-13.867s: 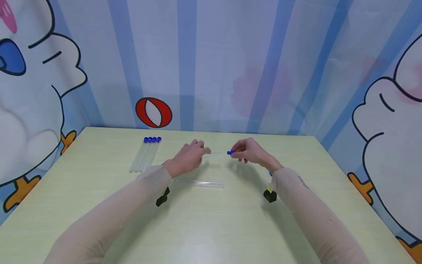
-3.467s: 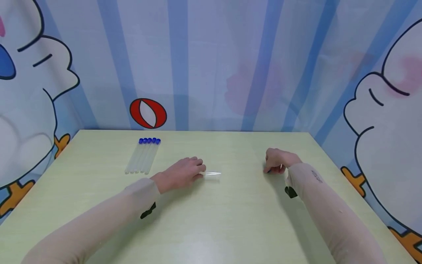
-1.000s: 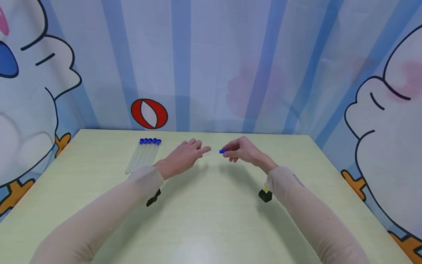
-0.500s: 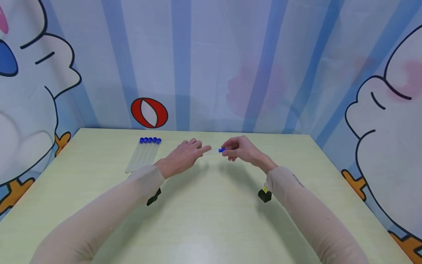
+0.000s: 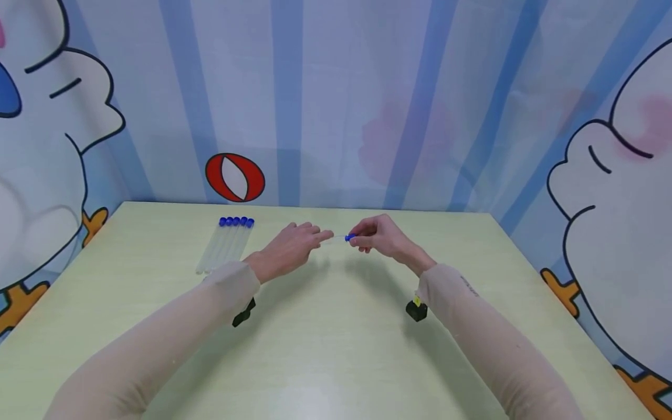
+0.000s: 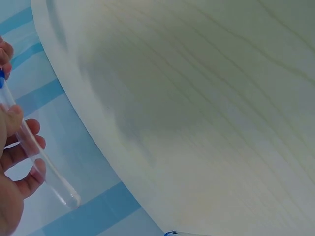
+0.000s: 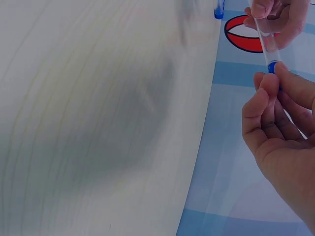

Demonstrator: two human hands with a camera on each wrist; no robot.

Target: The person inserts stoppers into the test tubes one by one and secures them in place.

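Note:
My left hand (image 5: 289, 248) holds a clear test tube (image 6: 58, 184) between thumb and fingers, raised above the table. Its rounded end points left and its mouth points right in the head view. At that mouth sits a small blue cap (image 5: 349, 237), pinched by the thumb and fingertips of my right hand (image 5: 382, 238). The right wrist view shows the cap (image 7: 271, 66) against the tube's end, partly covered by the fingers. Much of the tube is hidden behind the left hand in the head view.
Several test tubes with blue caps (image 5: 226, 248) lie side by side at the back left of the pale table (image 5: 336, 350), caps toward the back. A striped cartoon curtain (image 5: 336, 105) hangs right behind the table's far edge.
The row of capped tubes has gained one since the oldest frame. The loose tube has left the table for the left hand. The right hand came in from the right; lately both barely move.

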